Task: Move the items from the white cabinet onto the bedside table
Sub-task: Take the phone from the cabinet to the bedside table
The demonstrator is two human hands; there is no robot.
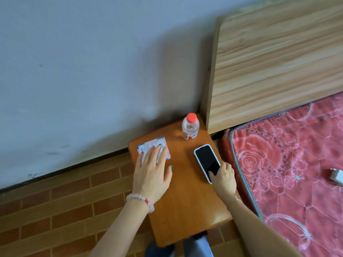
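**Desk:** How far along are you?

**Operator:** I count three things on the bedside table. A bottle with a red cap stands upright at the far right corner, hard by the headboard. A flat white-and-blue packet lies at the far left corner. A phone lies screen up along the right edge.

**Desk:** And the hands?

**Operator:** My left hand lies flat on the packet with the fingers straight, pressing rather than gripping. My right hand has its fingers curled round the near end of the phone, with the thumb on the glass. The phone looks flat on the wood, so I judge it set down but not yet let go.

**Desk:** So what's left?

**Operator:** Loosing both hands, for a start. Beyond that I can't say. The white cabinet is out of my view, so I can't tell whether anything waits there. A small white charger plug lies on the mattress, well apart from the table's right edge. I've no ground to count it as part of the job.
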